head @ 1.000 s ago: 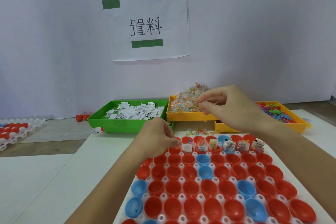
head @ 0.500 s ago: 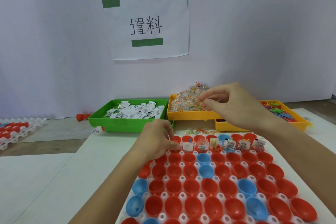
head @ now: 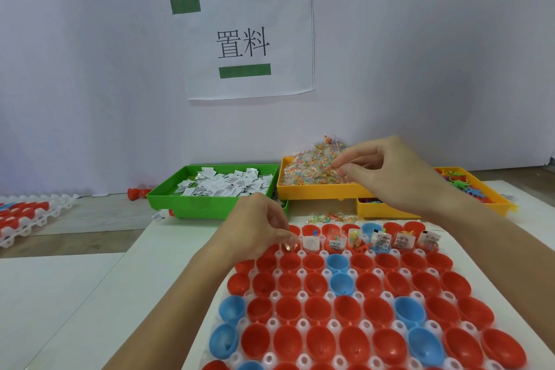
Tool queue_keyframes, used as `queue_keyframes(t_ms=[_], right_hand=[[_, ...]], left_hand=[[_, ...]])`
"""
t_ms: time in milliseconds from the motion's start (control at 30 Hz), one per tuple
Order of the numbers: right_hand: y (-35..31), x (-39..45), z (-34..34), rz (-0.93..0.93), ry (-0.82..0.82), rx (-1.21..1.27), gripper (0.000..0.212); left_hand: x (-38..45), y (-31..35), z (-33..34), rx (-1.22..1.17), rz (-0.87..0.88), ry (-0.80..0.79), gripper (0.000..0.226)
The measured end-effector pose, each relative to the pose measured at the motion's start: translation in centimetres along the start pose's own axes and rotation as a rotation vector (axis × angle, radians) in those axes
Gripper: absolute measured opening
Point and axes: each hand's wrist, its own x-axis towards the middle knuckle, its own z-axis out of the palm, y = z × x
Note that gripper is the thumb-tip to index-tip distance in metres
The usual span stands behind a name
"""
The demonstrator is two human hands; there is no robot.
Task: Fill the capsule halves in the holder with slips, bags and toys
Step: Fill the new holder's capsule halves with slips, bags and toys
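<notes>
Capsule halves [head: 345,312]: red and blue, in white holder [head: 273,323] on table.
Left hand [head: 255,228]: fingers curled over far-left cups; grip unclear.
Right hand [head: 387,171]: pinching bags [head: 312,168] in yellow tray [head: 318,192].
Slips [head: 225,185]: green tray [head: 207,204].

left hand lowers to the back row, right hand reaches the bags

the left hand [head: 258,231] now sits lower, fingertips at a red plastic capsule half [head: 289,246] beside a white paper slip [head: 310,243]; the right hand [head: 387,171] has shifted farther over the heap of clear candy bags [head: 312,167], fingers touching it.
</notes>
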Motion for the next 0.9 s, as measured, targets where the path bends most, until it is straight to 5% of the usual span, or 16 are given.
queue_keyframes(t_ms=[500,667,900], right_hand=[[0.2,0.2,-0.5,0.011,0.017,0.002,0.018],[0.4,0.3,-0.7,0.013,0.035,0.007,0.019],[0.4,0.2,-0.6,0.015,0.022,0.007,0.018]], left_hand=[[0.2,-1.1,-1.2,-0.025,0.021,-0.056,0.015],[1.1,-2.1,-0.8,-0.014,-0.067,0.324,0.038],[3.5,-4.5,0.2,0.216,-0.071,0.148,0.072]])
